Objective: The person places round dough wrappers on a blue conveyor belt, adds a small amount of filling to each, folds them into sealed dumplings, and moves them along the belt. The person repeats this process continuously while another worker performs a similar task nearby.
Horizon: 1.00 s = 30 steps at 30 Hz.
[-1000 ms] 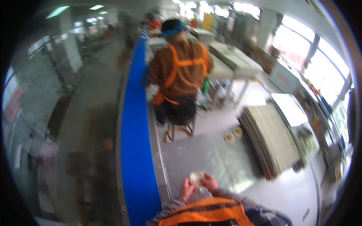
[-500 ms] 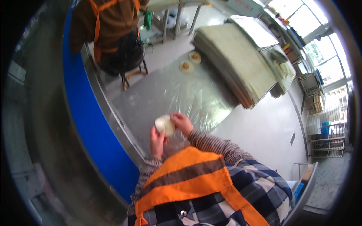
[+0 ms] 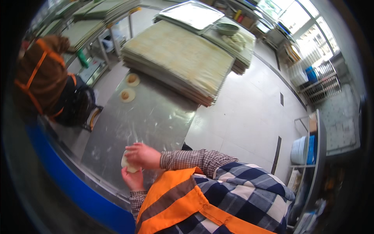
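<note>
A round, pale dough wrapper [image 3: 127, 164] is held above the near part of the metal table [image 3: 111, 128]. My left hand [image 3: 133, 179] grips its near edge, the thumb against the dough. Across the wrapper's upper side lies my right hand [image 3: 145, 155], its fingers stretched out to the left and covering part of it. Farther off on the table are two flat dough rounds, each with a brown mound of filling: a nearer one [image 3: 127, 95] and a farther one [image 3: 132, 80].
Stacked trays with pale sheets [image 3: 183, 54] stand at the table's far right. Beyond them, a bowl [image 3: 227, 29] sits beside white pieces. A blue strip [image 3: 74, 195] runs along the left. Another person [image 3: 43, 74] in an orange-strapped apron sits at the far left. Shelving [image 3: 311, 148] is at right.
The view has swung right, so the table and trays appear farther left. My right hand has gone from holding the wrapper's edge to lying over it; my left still grips it.
</note>
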Tool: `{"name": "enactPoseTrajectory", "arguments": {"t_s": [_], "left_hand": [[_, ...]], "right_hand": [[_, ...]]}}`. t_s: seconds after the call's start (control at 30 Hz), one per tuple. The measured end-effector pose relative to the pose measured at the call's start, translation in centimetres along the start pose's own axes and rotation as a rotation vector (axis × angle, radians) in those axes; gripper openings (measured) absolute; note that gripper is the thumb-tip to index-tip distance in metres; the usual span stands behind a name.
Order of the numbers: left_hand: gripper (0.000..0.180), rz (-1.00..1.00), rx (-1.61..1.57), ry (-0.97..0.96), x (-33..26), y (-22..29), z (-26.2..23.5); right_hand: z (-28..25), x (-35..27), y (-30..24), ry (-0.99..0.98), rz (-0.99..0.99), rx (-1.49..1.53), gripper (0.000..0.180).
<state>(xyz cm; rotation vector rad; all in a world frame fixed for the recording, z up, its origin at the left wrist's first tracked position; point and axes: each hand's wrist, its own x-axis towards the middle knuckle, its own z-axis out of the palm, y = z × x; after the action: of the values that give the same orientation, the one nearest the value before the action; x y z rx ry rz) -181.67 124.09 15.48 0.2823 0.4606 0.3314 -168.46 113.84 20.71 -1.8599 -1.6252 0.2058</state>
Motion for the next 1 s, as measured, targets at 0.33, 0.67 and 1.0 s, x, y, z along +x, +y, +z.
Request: {"name": "enactPoseTrajectory", "arguments": {"t_s": [0.33, 0.67, 1.0], "left_hand": [[0.046, -0.093, 0.209, 0.011, 4.2, -4.4, 6.6], [0.041, -0.192, 0.241, 0.078, 6.3, -10.7, 10.9], [0.029, -0.043, 0.331, 0.232, 2.0, -7.0, 4.3]], "right_hand": [[-6.6, -3.8, 5.3, 0.327, 0.268, 0.366, 0.043], [-6.9, -7.7, 11.3, 0.33, 0.828, 0.981, 0.025], [-7.8, -17.9, 25.8, 0.493, 1.011, 0.148, 0.051]]}}
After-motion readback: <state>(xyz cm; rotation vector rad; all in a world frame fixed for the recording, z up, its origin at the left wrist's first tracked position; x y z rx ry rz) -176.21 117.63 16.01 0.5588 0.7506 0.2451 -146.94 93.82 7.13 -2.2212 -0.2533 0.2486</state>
